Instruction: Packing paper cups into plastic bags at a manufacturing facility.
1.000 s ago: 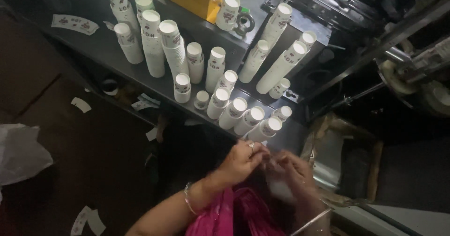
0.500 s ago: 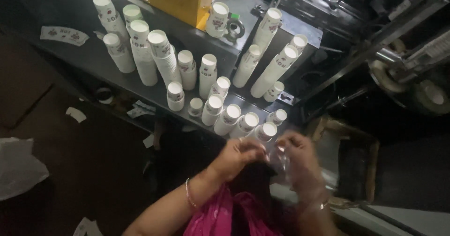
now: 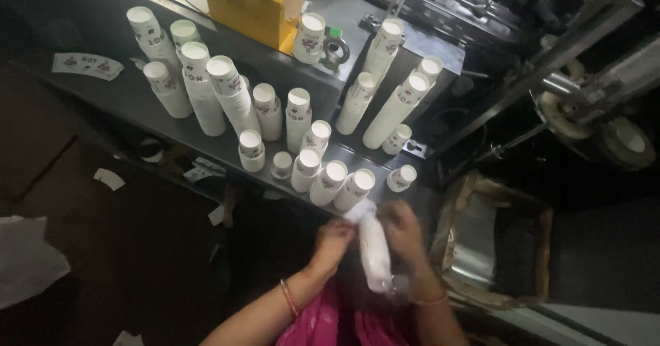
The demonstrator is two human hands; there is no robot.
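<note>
Stacked paper cups in a clear plastic sleeve [image 3: 373,250] sit near the bottom centre, just in front of a dark metal shelf [image 3: 137,102] crowded with more cup stacks [image 3: 206,91], with machinery at right in a dim room. Its long axis runs near to far, the gathered end far. White and slightly blurred, it is clasped by the left hand [image 3: 335,239] and right hand [image 3: 402,229].

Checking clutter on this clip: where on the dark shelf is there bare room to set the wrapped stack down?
Bare shelf lies at its left end, between the flat paper blank and the cup stacks. The middle, up to the yellow box, is crowded, as is the front edge by both hands.
</note>
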